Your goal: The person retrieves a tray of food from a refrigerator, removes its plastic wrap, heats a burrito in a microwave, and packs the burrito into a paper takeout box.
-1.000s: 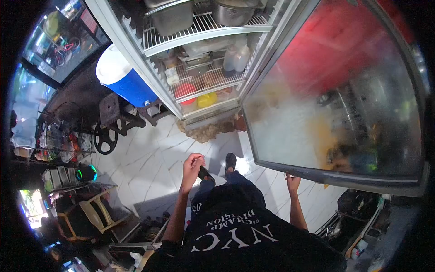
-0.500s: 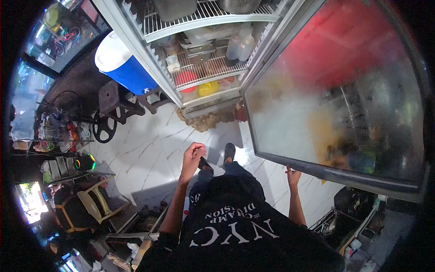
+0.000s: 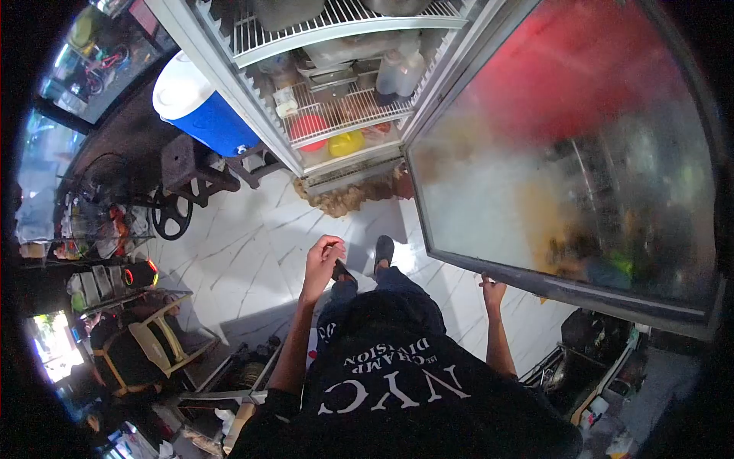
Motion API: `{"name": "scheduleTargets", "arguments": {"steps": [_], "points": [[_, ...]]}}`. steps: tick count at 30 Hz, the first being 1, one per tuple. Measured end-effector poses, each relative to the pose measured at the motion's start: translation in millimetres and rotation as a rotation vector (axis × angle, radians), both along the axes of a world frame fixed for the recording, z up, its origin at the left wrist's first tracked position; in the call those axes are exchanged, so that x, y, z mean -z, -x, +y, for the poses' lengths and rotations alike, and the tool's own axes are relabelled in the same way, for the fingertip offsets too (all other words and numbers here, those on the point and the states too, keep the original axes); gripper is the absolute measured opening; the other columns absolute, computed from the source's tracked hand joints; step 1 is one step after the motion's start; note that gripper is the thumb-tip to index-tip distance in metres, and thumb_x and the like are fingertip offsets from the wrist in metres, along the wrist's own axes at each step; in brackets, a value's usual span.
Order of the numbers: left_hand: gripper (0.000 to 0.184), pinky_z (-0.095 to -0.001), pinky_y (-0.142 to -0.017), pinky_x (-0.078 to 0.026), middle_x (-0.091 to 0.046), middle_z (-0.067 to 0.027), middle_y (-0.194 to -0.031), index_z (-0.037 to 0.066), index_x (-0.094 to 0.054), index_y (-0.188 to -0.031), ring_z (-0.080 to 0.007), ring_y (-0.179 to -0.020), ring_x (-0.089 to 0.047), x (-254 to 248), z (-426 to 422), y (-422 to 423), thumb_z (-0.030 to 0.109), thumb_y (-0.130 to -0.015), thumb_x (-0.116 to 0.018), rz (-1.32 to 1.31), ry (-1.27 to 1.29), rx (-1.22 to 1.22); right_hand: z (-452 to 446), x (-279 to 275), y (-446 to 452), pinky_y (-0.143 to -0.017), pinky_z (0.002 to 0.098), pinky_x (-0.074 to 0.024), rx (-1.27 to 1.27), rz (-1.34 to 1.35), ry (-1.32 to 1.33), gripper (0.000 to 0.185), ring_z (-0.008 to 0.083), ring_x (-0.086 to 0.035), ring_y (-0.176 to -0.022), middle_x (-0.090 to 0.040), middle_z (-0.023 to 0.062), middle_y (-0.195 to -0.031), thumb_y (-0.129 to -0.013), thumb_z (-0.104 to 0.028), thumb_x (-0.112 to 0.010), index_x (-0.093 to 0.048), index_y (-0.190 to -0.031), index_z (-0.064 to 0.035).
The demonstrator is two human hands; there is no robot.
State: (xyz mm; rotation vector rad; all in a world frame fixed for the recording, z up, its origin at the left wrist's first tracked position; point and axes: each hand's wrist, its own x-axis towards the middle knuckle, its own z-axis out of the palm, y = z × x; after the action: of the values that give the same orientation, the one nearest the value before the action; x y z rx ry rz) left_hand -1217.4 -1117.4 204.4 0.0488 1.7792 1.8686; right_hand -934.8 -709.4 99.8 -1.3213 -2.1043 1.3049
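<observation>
While the right hand (image 3: 494,294) is resting at the glass door (image 3: 489,206), the left hand (image 3: 324,258) is hanging free

Although the glass door is spreading across the person's right side, its upright long axis, seen from above, is slanting from a low corner near the shoes (image 3: 384,252) out toward the right of the view. The right hand is lying nearer: half curled, its fingertips are apparently touching the door's free edge, though whether they are gripping it I cannot tell. The left hand is hovering well apart from the door, fingers loosely bent, nothing visible in them. Ahead, the refrigerator (image 3: 245,98) is facing the person, with a red item (image 3: 309,131) and a yellow item (image 3: 345,144) sitting low inside, and a blue cooler (image 3: 210,122) is standing beside its left side.
</observation>
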Motion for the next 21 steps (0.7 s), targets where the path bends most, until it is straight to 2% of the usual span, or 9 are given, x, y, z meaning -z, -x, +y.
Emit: {"name": "scheduleTargets", "arguments": {"steps": [3,6,12,15,21], "points": [[0.014,-0.0242,-0.074,-0.047,-0.06,-0.0053,-0.091,-0.002,-0.056,-0.104,-0.0115,-0.079,-0.059,-2.6,1.0,-0.2,0.004,-0.092,-0.052,-0.004,0.023,0.002,-0.9,-3.3,4.1,-0.052,0.0273,-0.0575,0.05,0.038,0.052,0.032,0.0185,-0.065,-0.074,-0.062,0.0126,-0.105,-0.083,-0.008,-0.071,-0.058,-0.108,0.0058],[0.014,-0.0247,-0.075,-0.047,-0.06,-0.0051,-0.091,-0.002,-0.056,-0.104,-0.0117,-0.08,-0.059,0.3,-0.9,0.2,0.005,-0.092,-0.053,-0.001,0.023,0.0,-4.0,-5.9,6.0,-0.051,0.0271,-0.057,0.021,0.069,-0.034,0.031,0.0187,-0.066,-0.073,-0.062,0.0132,-0.105,-0.083,-0.007,-0.071,-0.058,-0.107,0.0062],[0.015,-0.0245,-0.076,-0.047,-0.06,-0.0053,-0.092,-0.001,-0.056,-0.105,-0.0119,-0.081,-0.059,4.6,-0.4,0.8,0.004,-0.092,-0.053,-0.017,0.026,-0.01,0.5,-4.6,3.5,-0.05,0.0269,-0.0566,0.002,0.011,0.008,0.032,0.0187,-0.066,-0.07,-0.063,0.0131,-0.104,-0.082,-0.006,-0.071,-0.057,-0.108,0.0064],[0.015,-0.0247,-0.076,-0.047,-0.06,-0.0056,-0.092,-0.001,-0.056,-0.105,-0.0119,-0.082,-0.059,4.0,-0.1,1.8,0.005,-0.092,-0.053,-0.02,0.03,0.002,0.9,-1.9,3.6,-0.051,0.0271,-0.0566,-0.003,0.047,-0.016,0.033,0.0189,-0.066,-0.066,-0.064,0.0123,-0.1,-0.082,-0.007,-0.071,-0.056,-0.109,0.0062],[0.014,-0.0244,-0.075,-0.048,-0.059,-0.006,-0.093,-0.002,-0.056,-0.105,-0.0111,-0.083,-0.059,2.1,3.4,3.9,0.005,-0.093,-0.053,-0.006,0.021,0.008,3.3,-3.5,2.6,-0.052,0.0286,-0.056,0.03,-0.013,0.004,0.029,0.0176,-0.065,-0.069,-0.063,0.0108,-0.093,-0.084,-0.008,-0.07,-0.057,-0.107,0.0039]]}}
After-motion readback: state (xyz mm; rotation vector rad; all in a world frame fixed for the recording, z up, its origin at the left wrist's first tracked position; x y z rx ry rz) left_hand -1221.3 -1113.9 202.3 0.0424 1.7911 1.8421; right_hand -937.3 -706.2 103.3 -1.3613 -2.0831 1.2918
